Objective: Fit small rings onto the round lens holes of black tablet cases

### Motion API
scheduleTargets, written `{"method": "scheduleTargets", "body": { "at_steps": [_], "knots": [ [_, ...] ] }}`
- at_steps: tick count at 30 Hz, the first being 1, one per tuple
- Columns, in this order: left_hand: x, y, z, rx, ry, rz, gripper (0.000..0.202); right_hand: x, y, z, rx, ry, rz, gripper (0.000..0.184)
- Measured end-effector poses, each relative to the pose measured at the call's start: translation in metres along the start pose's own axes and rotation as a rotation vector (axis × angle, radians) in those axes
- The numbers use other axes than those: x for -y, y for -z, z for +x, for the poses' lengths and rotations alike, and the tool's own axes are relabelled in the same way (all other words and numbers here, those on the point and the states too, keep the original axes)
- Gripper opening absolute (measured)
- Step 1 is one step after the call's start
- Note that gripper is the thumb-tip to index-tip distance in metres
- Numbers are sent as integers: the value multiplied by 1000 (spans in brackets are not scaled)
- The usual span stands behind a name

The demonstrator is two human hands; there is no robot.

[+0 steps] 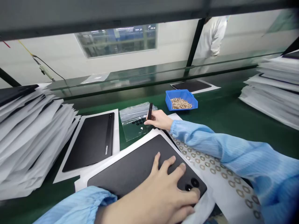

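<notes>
My left hand [161,189] lies flat with its fingers spread on a dark tablet back cover [137,165] that rests on a white sheet, near the cover's two round camera holes [192,184]. My right hand [157,119] is stretched forward and pinches a thin black pen-like tool [149,111]. The tool's tip touches a clear plastic bag [135,123] that bears several small black rings. Beneath my right sleeve lies a white sheet with several round ring stickers [224,177].
A second dark cover [92,141] lies on white paper at left. Tall stacks of paper-wrapped covers stand at far left [28,133] and far right [275,87]. A blue tray [181,99] holds tan rings. Another person in white [213,35] stands beyond the bench.
</notes>
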State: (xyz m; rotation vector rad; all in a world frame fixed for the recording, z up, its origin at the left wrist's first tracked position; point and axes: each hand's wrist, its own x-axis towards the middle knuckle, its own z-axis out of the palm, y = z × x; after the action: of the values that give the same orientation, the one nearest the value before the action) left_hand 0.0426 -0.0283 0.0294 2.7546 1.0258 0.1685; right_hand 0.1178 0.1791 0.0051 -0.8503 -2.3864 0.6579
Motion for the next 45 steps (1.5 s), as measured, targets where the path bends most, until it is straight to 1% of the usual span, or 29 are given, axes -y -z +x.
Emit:
{"method": "scheduleTargets", "body": {
  "at_steps": [2,4,5,7,9,11,13,15,19,22,26,28,31,34,38,41,43,45],
  "knots": [
    [1,6,0,1,2,-25,29,5,14,-5,-19,-15,-8,23],
    [9,10,1,-40,34,-52,30,9,29,-11,-1,-26,-17,31],
    [16,10,2,-82,78,-56,31,10,35,-15,30,-26,-18,33],
    [35,8,4,-186,217,-43,36,10,44,-21,120,-22,-14,29],
    [55,4,5,-275,382,-8,37,6,47,-25,217,-24,-12,23],
    [72,0,5,-315,512,26,39,2,46,-26,299,-47,-18,26],
    [81,-3,3,-322,592,49,43,-1,42,-26,358,-72,-16,31],
    [83,-4,2,-311,630,60,46,-3,37,-26,378,-81,-5,31],
    [80,-4,1,-298,658,59,52,-3,31,-26,335,-46,7,24],
    [81,-4,1,-309,657,41,51,5,32,-30,259,31,3,17],
    [84,-4,1,-340,621,12,42,20,34,-35,157,173,-49,6],
    [85,-4,1,-367,598,3,36,24,34,-37,129,223,-78,8],
    [85,-1,3,-412,566,-14,27,26,33,-38,107,252,-104,10],
    [84,5,4,-443,534,-40,18,26,32,-38,104,259,-110,11],
    [79,12,5,-505,520,-67,19,34,36,-41,87,239,-104,15],
    [74,16,4,-559,535,-85,19,45,43,-44,46,176,-93,15],
    [71,17,4,-554,556,-109,18,50,48,-45,39,120,-77,15],
    [67,18,4,-534,577,-132,17,52,51,-45,79,57,-44,16]
  ]
}}
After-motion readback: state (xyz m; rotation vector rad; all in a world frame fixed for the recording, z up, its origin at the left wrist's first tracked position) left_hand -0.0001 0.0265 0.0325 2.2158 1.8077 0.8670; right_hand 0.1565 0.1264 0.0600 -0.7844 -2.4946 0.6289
